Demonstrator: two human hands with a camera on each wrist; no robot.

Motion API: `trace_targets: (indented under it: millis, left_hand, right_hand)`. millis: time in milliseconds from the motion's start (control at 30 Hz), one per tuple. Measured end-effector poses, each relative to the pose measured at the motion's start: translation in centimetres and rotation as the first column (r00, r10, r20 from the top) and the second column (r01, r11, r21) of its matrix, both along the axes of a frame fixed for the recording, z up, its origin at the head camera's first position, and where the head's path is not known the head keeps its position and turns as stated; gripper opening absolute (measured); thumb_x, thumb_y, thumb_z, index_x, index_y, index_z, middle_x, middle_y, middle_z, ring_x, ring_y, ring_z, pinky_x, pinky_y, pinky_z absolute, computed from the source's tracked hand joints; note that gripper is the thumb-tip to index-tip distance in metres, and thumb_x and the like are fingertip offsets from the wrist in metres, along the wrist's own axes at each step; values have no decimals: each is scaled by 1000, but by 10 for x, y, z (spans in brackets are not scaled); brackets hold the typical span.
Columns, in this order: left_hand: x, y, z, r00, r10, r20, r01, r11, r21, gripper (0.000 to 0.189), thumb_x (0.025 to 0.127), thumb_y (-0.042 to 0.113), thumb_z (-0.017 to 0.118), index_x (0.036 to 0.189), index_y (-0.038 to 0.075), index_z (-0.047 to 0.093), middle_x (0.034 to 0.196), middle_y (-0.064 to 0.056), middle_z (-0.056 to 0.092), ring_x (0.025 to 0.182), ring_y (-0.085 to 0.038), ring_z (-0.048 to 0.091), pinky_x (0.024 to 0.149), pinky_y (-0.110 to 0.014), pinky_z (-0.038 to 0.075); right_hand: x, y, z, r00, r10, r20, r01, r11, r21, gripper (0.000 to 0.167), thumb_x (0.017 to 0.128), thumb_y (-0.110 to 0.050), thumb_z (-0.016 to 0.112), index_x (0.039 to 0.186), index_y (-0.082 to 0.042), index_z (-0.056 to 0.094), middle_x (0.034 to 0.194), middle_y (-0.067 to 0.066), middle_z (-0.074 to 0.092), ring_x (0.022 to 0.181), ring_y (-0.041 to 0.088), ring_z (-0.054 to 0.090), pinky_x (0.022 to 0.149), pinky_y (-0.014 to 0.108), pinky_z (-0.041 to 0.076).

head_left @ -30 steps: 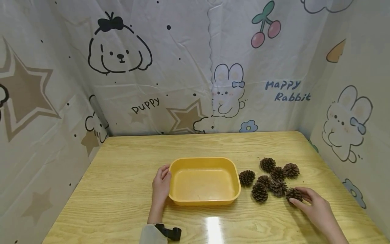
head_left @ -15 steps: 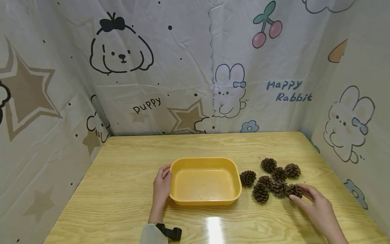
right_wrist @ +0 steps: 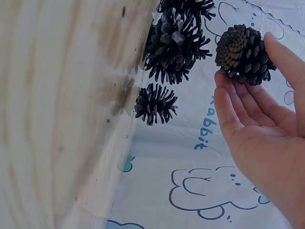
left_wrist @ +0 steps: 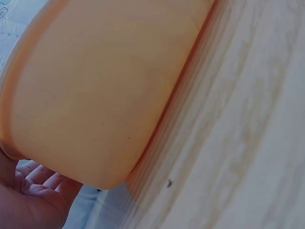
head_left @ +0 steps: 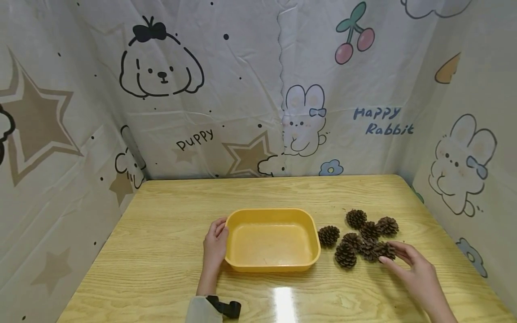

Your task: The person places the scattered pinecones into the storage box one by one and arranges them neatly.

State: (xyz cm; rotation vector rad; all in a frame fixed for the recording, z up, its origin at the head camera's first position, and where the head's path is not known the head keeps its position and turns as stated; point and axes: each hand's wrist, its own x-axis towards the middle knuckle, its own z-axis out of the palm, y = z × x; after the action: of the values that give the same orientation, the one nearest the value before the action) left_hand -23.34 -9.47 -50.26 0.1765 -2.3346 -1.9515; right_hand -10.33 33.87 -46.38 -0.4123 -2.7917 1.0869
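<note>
In the right hand (head_left: 418,271), a pinecone (head_left: 386,251) is pinched between thumb and fingers, held clear of the table (head_left: 169,251), pretty much right by the other pinecones (head_left: 346,255). By the left hand (head_left: 215,242), a yellow tub (head_left: 272,269) left of those is gripped.

Bench (head_left: 169,242) of yellow wood grain, its far corners rounded, with a bright reflection (head_left: 284,303) on the near part. A whitish printed cloth (head_left: 250,54) hangs behind and along both sides. Rear panel: at left, a black-outlined puppy head (head_left: 161,75) above the lettering "PUPPY" (head_left: 195,140); right of centre, a rabbit (head_left: 296,134); farther right, pink cherries (head_left: 365,39) above the words "Happy Rabbit" (head_left: 383,121). Left panel: a large brown star (head_left: 36,119). Right panel: a second rabbit (head_left: 456,177), with a blue flower (head_left: 471,256) below.
</note>
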Motion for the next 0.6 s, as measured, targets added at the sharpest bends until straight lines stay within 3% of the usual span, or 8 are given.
trace_targets:
  millis: [433, 600]
  left_hand:
    - [0, 1, 0, 1000, 2, -18, -2, 1000, -8, 37, 101, 14, 48, 136, 4, 53, 136, -23, 59, 126, -36, 58, 102, -47, 51]
    - [1, 1, 1, 1000, 2, -23, -2, 1000, -3, 37, 101, 14, 49, 136, 3, 53, 135, -23, 59, 126, -36, 58, 102, -47, 51]
  right_hand:
    - [-4, -9, -2, 997, 34, -70, -33, 999, 18, 68, 90, -43, 67, 140, -2, 46, 142, 29, 48, 124, 47, 50, 97, 61, 45]
    - [-6, -14, -3, 994, 38, -105, -33, 998, 57, 65, 88, -41, 70, 137, -3, 51, 138, 25, 53, 118, 38, 58, 98, 53, 47]
